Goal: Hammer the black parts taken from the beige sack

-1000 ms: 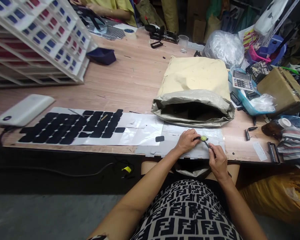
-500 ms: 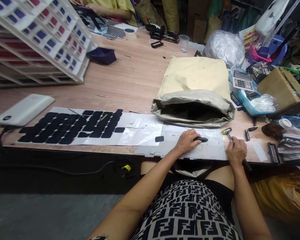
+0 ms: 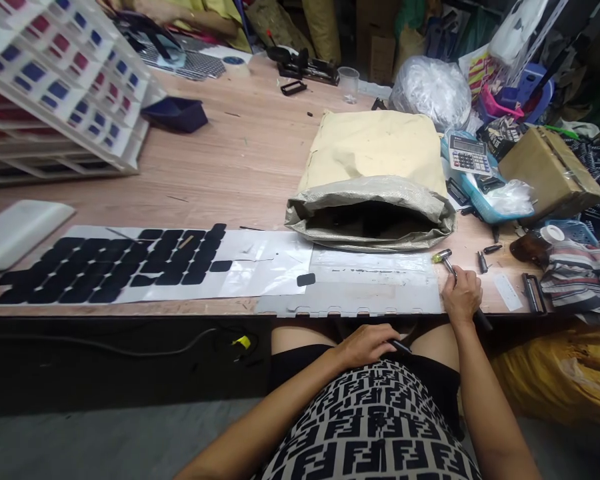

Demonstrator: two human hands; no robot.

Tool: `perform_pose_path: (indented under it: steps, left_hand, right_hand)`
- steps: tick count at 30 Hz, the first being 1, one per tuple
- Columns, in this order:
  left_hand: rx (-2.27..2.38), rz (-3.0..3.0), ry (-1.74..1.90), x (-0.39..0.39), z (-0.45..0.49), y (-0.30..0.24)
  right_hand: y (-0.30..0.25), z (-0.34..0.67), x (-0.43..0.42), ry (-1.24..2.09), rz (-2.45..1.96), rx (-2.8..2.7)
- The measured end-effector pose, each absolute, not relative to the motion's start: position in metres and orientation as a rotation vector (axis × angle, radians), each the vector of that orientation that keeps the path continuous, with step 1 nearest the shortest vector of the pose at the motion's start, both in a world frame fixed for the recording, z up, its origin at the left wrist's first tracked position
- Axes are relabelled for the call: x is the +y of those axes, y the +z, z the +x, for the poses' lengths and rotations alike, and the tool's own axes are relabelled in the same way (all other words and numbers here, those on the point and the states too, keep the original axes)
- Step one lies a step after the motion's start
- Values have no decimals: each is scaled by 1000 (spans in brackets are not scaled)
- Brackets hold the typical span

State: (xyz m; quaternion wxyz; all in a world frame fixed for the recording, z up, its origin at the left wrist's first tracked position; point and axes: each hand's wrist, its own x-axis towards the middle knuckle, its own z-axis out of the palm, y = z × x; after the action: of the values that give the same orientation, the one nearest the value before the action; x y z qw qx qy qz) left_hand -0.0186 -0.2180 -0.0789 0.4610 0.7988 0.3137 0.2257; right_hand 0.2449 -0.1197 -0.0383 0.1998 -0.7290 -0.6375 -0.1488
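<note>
My left hand is closed on a slim black piece, over my lap just below the table edge. Its exact kind is too small to make out. In my right hand is a small hammer, gripped by the handle, its head with a yellow-green face over the right end of a grey sheet. Behind that sheet, a cream sack lies with its dark mouth toward me. One loose black rounded patch rests at the sheet's left part, beside a white backing sheet bearing rows of black patches.
A white plastic crate and a white box stand at left. To the right are a calculator on a blue basket, a cardboard box, a brown jar and a black frame. Another person's arm is at the far side.
My left hand has drawn back from the grey sheet to over my lap, with the black piece in it. My right hand still holds the hammer in place. The view has shifted slightly right.
</note>
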Motion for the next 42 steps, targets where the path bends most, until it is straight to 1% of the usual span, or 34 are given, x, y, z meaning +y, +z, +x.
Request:
perform_pose_path:
  steps: [5,8,11,14,15,16,18,20,22,25,27,30,32,35,38,40,42]
  left_hand:
    - [1278,1669,61,-216,-33,-116]
    - [1354,1699,-43,-219,-36,-115]
    - [1183,1851,95,-220,-32,-85]
    - [911,1893,394,-201,-30,-38]
    - [907,1865,521,-188,-32,-23]
    - [969,1845,658,-171,-36,-10]
    - [1261,1790,925,-129,-46,8]
    - [1626,1691,1026,-85,-57,14]
    - [1940,1570,947,-45,-66,12]
    - [2126,1441,671,-9,-69,1]
    - [2147,1407,553,1,-67,-7]
    - [2150,1395,536,-1,-66,-12]
    - [2157,1409,613,-8,-67,-11]
    - [2139,1523,870,-28,-69,-7]
    - [1876,1746,1100,-57,-62,-8]
    - [1602,1907,1104,-76,-52,-15]
    - [1406,2018,1030,-93,-42,-25]
  right_hand:
    - [-38,244,-122,-425,-2035,-1781]
    - [-39,244,-122,-430,-2038,-1772]
    - [-40,245,-121,-426,-2043,-1778]
    - [-41,245,-121,-424,-2048,-1776]
    - [-41,245,-121,-422,-2050,-1775]
    - [-41,245,-121,-419,-2052,-1774]
    - [-41,245,-121,-414,-2052,-1773]
    - [-41,245,-121,-415,-2048,-1775]
    - [-42,245,-121,-413,-2043,-1775]
    - [-42,245,-121,-391,-2041,-1775]
    - [-41,244,-122,-376,-2045,-1773]
    - [-39,243,-123,-366,-2052,-1770]
    - [-37,243,-123,-366,-2051,-1773]
    - [-36,242,-124,-358,-2051,-1780]
    - [-36,241,-124,-339,-2058,-1779]
    - [-36,241,-124,-336,-2063,-1773]
    - [-35,241,-123,-337,-2064,-1771]
